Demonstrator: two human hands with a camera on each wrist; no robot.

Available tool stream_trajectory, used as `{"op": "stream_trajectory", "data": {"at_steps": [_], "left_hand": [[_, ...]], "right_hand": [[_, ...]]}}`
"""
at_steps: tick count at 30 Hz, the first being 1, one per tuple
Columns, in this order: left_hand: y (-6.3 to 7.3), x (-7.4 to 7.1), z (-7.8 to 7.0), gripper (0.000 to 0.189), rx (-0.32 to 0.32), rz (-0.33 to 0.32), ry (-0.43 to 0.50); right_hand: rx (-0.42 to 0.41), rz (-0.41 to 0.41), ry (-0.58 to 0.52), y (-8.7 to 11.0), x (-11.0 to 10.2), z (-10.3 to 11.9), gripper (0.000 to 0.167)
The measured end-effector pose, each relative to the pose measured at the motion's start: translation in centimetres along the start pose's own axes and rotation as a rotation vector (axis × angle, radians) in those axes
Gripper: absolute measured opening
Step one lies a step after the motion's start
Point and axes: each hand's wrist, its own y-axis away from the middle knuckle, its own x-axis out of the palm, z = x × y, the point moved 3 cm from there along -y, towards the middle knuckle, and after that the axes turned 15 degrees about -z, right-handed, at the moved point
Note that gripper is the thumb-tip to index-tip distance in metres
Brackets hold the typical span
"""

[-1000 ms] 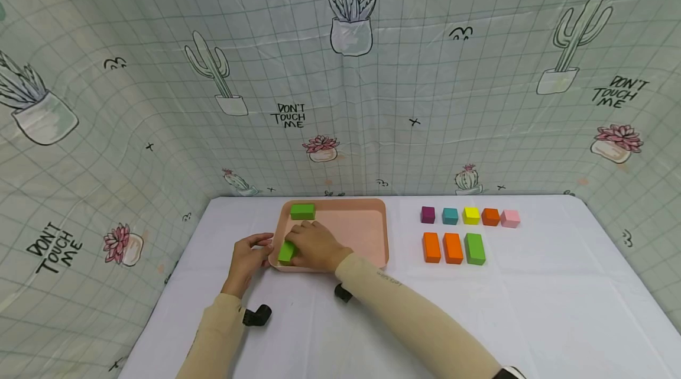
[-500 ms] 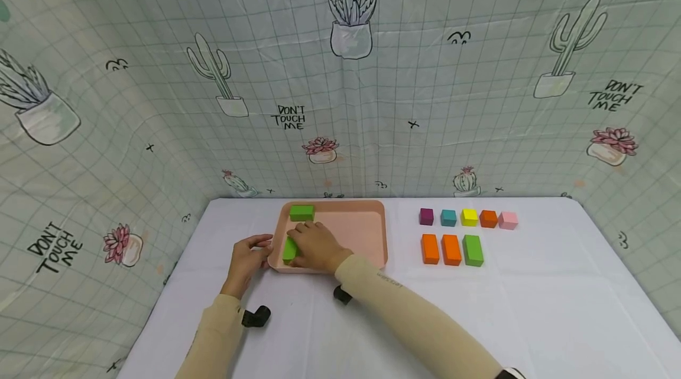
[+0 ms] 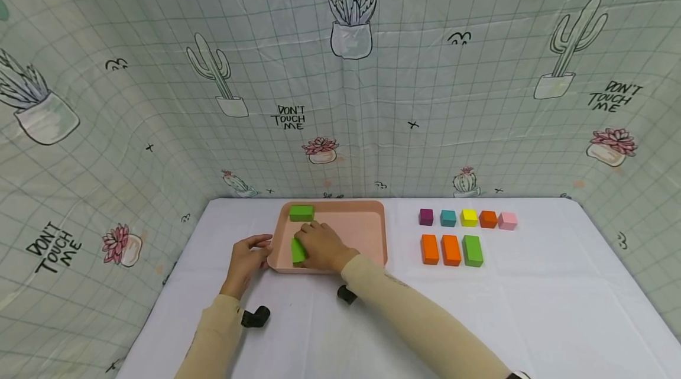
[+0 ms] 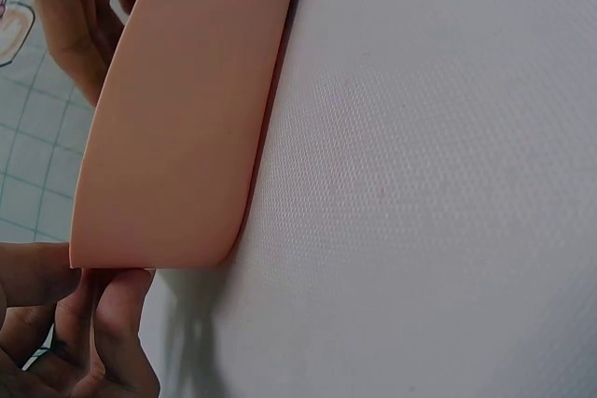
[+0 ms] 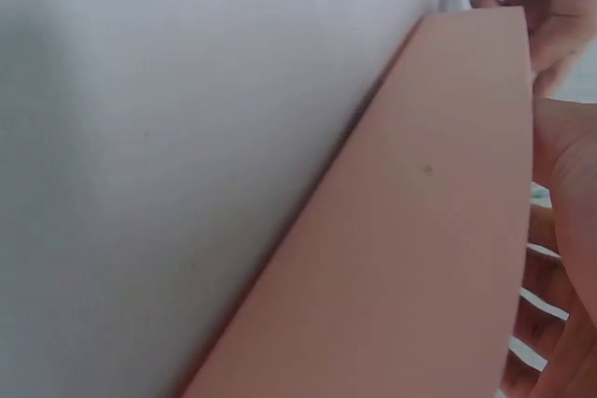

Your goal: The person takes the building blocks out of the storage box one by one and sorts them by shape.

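Observation:
A shallow pink tray [image 3: 367, 243] lies on the white table in the head view. My right hand [image 3: 323, 247] reaches into its left half and grips a green rectangular block [image 3: 297, 252] near the front wall, covering part of it. Another green block [image 3: 301, 213] lies in the tray's back left corner. My left hand [image 3: 246, 261] is beside the tray's left side, its fingertips touching the outside near the front corner. In the left wrist view, the fingers [image 4: 126, 309] meet the end of the tray wall [image 4: 177, 137].
Right of the tray, a back row holds purple [image 3: 426, 217], teal [image 3: 448, 218], yellow [image 3: 469, 217], dark orange [image 3: 488, 219] and pink [image 3: 508, 221] cubes. Before them stand two orange blocks [image 3: 451, 250] and a green one [image 3: 473, 250]. A patterned cloth [image 3: 404, 83] hangs behind.
My right hand has shifted slightly right inside the tray, sliding the green block with it and turning it straighter. The left hand has stayed at the tray's side.

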Motion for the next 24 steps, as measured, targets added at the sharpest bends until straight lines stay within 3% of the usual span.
{"op": "stream_trajectory", "data": {"at_steps": [7,17,24], "left_hand": [[0.2,0.0,-0.2,0.033,0.001,0.009,0.010],[0.2,-0.1,-0.3,0.033,0.008,0.011,0.000],[0.3,0.1,-0.3,0.033,0.005,0.012,-0.005]], "right_hand": [[-0.006,-0.036,0.012,1.4,-1.5,-2.0,0.052],[0.081,-0.152,-0.070,4.3,-4.9,-5.4,0.047],[0.146,-0.212,-0.042,6.7,-6.9,-7.9,0.049]]}}
